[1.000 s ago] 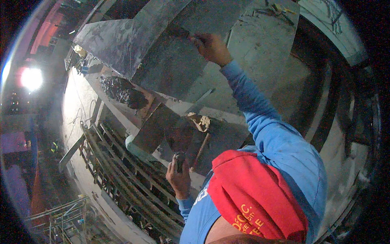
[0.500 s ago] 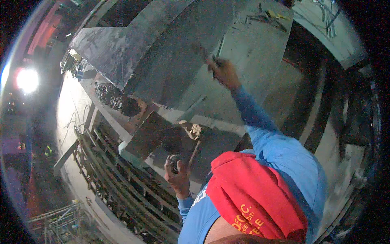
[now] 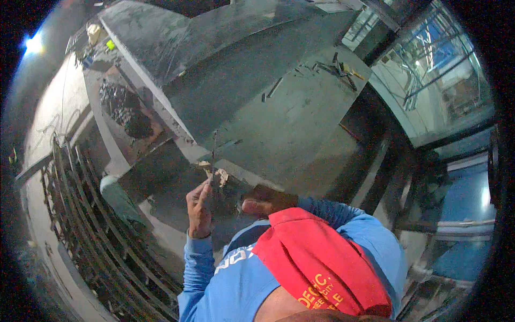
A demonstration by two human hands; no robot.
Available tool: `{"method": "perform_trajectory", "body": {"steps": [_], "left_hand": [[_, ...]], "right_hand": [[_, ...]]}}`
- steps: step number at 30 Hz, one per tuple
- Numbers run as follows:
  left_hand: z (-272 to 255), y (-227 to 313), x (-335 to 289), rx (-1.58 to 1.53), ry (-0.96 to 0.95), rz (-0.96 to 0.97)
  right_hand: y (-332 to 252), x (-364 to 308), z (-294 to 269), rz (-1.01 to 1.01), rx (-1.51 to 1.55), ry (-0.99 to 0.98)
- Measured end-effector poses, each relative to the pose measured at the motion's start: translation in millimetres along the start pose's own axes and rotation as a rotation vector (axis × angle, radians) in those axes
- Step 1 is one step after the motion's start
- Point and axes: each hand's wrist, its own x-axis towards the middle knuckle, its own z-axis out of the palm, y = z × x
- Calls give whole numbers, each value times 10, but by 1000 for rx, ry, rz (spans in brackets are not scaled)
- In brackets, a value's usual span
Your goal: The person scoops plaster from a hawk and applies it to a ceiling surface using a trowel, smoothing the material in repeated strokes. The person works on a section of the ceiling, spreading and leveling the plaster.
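Observation:
My left hand [image 3: 199, 208] is closed in front of my chest, its fingers pinching a thin dark strip-like tool [image 3: 214, 153] that stands nearly upright and is seen almost edge-on. Close by on the right is my right hand [image 3: 263, 204], drawn in toward my body and in shadow. Its fingers look curled, but what they hold, if anything, is hidden. Just beyond both hands lies a torn, pale brown scrap [image 3: 222, 176]. Past it spreads a broad grey surface [image 3: 300, 123], with a darker band along its far side.
Black lumpy material [image 3: 124, 110] lies on a board at left. Long bars [image 3: 91, 214] run along the lower left. Several hand tools [image 3: 341, 71] rest on the far right of the grey surface. Scaffold-like framing [image 3: 424, 59] stands at upper right; a bright lamp [image 3: 34, 44] shines upper left.
My right hand has come back from far over the grey surface to my chest. My left hand now holds the thin strip upright; before, it held a dark rounded thing. The view has turned.

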Motion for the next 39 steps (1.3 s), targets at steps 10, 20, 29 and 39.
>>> {"method": "perform_trajectory", "body": {"steps": [10,20,29,39], "left_hand": [[-323,-235,-389,236,241,-39],[-308,-787,-484,299,316,5],[-629,-790,-580,248,316,-27],[-823,-853,-667,172,286,-12]], "right_hand": [[-1790,1105,-2215,-459,-1771,520],[-2618,2420,-2411,81,-2345,235],[-2365,2840,-2288,152,-2333,150],[-2407,2901,-1561,35,-2219,90]]}}
